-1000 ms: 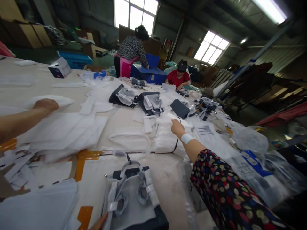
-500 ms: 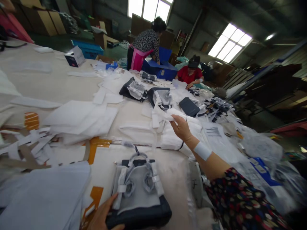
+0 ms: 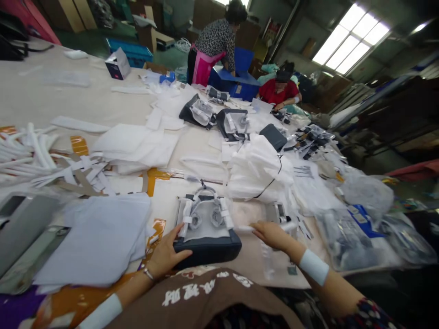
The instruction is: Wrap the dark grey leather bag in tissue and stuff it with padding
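Well to the left of the dark bag [image 3: 209, 250], which lies on the table [image 3: 247, 265] right in front of the person, sits a grey item [image 3: 29, 228]. Between that item and the bag is a loose stack of white sheets [image 3: 98, 237], with white and brown strips [image 3: 85, 176] beyond it. The left hand [image 3: 163, 256] is at the bag's left side, thumb and fingers apart, fingertips touching its edge. The bag itself has a whitish cover sheet [image 3: 206, 232] and a wrapped handle [image 3: 207, 191] at its far end. Beyond the bag to the right rests a white bundle [image 3: 254, 171] tied with dark cord. Just right of the bag, the right hand [image 3: 274, 236] has its fingers together, pinching a thin white piece [image 3: 244, 228]. Well right of the bag lie clear plastic packets [image 3: 355, 246].
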Demonstrator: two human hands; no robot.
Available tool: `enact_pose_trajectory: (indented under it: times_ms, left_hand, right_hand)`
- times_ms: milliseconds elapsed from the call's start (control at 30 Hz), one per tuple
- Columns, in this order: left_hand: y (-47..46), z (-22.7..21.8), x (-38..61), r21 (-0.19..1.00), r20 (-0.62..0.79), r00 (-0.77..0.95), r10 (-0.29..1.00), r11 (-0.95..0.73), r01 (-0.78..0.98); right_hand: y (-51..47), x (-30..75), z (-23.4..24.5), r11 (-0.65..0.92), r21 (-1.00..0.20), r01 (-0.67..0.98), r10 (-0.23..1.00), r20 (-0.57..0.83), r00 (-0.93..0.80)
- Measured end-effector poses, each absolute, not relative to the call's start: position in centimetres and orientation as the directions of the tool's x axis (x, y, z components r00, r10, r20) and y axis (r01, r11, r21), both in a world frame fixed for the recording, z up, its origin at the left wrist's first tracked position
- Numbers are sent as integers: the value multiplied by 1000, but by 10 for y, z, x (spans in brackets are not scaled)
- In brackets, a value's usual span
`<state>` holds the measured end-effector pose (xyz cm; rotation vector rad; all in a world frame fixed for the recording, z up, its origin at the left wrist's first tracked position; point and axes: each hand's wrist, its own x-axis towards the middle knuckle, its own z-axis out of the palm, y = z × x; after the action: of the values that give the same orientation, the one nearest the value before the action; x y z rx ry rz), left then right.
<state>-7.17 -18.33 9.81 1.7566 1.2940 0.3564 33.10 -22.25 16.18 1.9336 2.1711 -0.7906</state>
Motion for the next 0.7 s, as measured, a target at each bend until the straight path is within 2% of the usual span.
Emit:
enact_pose_trajectory:
  times_ms: [100,233,300,367,433,467,500,567,633,700]
  left_hand:
    - [-186,102,-70,774,-258,411,874,-68,630]
    - [-193,100,-72,735,-228,437,870,-141,664]
    - [-197,105,-73,654,-163,437,885,-235,719]
    - [-200,120,-69,520,-38,458,888,-374,768]
    - [-200,141,-59,405,74,548,833,-528,747]
    - [-199,152,-50,384,87,617,782,-598,704]
    - [-197,162,-39,390,60,690,721,-653,649]
    - [-190,175,-14,465,-108,800,590,-681,566]
    - [-181,175,13,536,-300,820,488,-624,568]
    - [-170,167,36,570,-420,790,447,-548,613]
  right_hand:
    - [-226,321,149,109,-365,924,874,-407,-264]
    - [-210,323,142,177,-322,930,853,-421,-308]
    - [-200,332,141,179,-292,940,864,-410,-292]
    - [-193,339,138,165,-264,950,882,-391,-262]
    - [-188,341,134,159,-251,955,891,-381,-249]
    - [-187,339,131,165,-251,954,889,-381,-254]
    - [-187,336,127,176,-256,950,885,-382,-267]
    - [-188,326,121,210,-279,937,869,-387,-309]
    - [-191,318,116,244,-307,920,849,-390,-356]
    - [-194,315,114,265,-331,906,836,-389,-387]
